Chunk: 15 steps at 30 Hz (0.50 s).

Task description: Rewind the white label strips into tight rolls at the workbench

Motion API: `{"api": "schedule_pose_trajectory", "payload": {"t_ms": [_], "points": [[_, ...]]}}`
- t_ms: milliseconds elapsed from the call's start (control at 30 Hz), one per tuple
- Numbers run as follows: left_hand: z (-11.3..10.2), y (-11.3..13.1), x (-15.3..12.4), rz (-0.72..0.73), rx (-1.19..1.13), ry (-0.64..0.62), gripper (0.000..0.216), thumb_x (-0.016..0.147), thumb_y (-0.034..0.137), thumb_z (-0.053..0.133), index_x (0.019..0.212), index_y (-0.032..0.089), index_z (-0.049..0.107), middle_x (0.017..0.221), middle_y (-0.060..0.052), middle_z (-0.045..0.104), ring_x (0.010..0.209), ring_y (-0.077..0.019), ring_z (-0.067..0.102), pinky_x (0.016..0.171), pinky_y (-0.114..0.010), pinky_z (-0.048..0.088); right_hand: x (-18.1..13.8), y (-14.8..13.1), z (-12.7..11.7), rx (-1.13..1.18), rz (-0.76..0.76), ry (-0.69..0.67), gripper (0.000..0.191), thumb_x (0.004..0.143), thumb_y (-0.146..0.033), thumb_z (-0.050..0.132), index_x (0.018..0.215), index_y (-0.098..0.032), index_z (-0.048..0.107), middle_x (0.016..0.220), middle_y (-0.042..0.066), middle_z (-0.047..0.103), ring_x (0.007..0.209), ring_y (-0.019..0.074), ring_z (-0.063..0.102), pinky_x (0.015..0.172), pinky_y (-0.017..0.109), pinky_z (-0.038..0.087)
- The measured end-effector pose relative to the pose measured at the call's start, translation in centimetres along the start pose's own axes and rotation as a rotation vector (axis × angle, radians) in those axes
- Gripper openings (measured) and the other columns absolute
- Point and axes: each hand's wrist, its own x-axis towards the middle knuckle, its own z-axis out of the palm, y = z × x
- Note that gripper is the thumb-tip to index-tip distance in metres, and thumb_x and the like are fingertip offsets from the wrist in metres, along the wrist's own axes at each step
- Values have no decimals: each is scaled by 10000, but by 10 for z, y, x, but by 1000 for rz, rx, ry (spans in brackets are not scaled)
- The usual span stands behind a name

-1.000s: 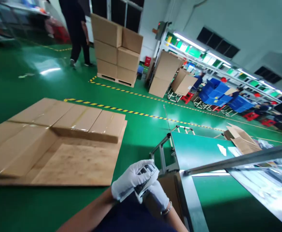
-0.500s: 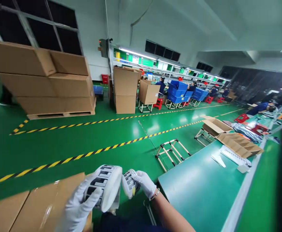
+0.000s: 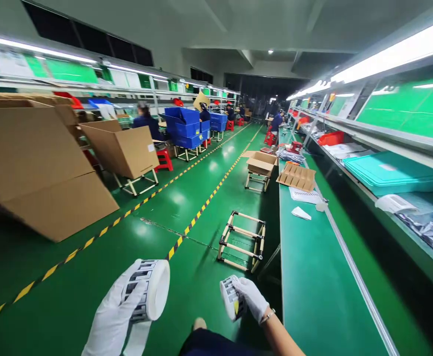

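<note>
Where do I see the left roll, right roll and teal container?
Left roll (image 3: 159, 290): head view, on its white end.
Right roll (image 3: 230, 295): head view, on its printed side.
Teal container (image 3: 400, 172): head view, on its top.

Along a green floor (image 3: 71, 306), we see yellow-and-black tape (image 3: 86, 243). To our left are a large cardboard box (image 3: 34, 153), a red stool (image 3: 163, 160) and stacked blue crates (image 3: 183, 129). A low tube frame (image 3: 246, 232) stands near a long green workbench (image 3: 313, 272) bearing a brown cardboard divider (image 3: 297, 177). Farther right lies a teal container (image 3: 394, 170).
</note>
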Motion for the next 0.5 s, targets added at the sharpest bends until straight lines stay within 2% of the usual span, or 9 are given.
{"api": "schedule_pose_trajectory", "payload": {"t_ms": [100, 200, 300, 367, 500], "points": [[22, 9, 99, -83, -32, -48, 932, 564, 687, 862, 1356, 240, 658, 1437, -98, 679, 1337, -399, 621, 1203, -517, 461, 56, -12, 6, 15, -18, 130, 698, 522, -839, 785, 684, -203, 545, 689, 5, 527, 640, 142, 454, 677, 330, 429], [37, 21, 193, -111, -7, -51, 871, 612, 677, 823, 1348, 240, 660, 1478, -77, 648, 1412, -400, 556, 1256, -532, 383, 140, -45, 31, 42, -36, 157, 654, 553, -834, 717, 670, -219, 527, 688, 42, 549, 635, 175, 500, 679, 376, 471], [47, 36, 276, -106, 61, -68, 822, 669, 644, 785, 1379, 254, 646, 1486, -72, 644, 1404, -387, 570, 1253, -533, 389, 239, -103, 77, 47, -66, 119, 600, 597, -772, 714, 701, -203, 554, 699, 71, 597, 656, 208, 554, 674, 395, 488], [52, 41, 325, -99, 113, -80, 796, 700, 628, 762, 1399, 265, 642, 1492, -67, 641, 1387, -384, 588, 1235, -537, 420, 303, -148, 114, 18, -104, 93, 511, 601, -623, 800, 730, -177, 585, 721, 55, 615, 696, 192, 555, 697, 359, 481], [65, 23, 424, -72, 196, -64, 615, 730, 586, 756, 1269, 291, 737, 1301, -67, 750, 1277, -402, 669, 1114, -557, 555, 420, -220, 183, -24, -167, 15, 394, 705, -502, 791, 769, -181, 571, 763, 5, 617, 701, 137, 524, 697, 279, 457]]}}
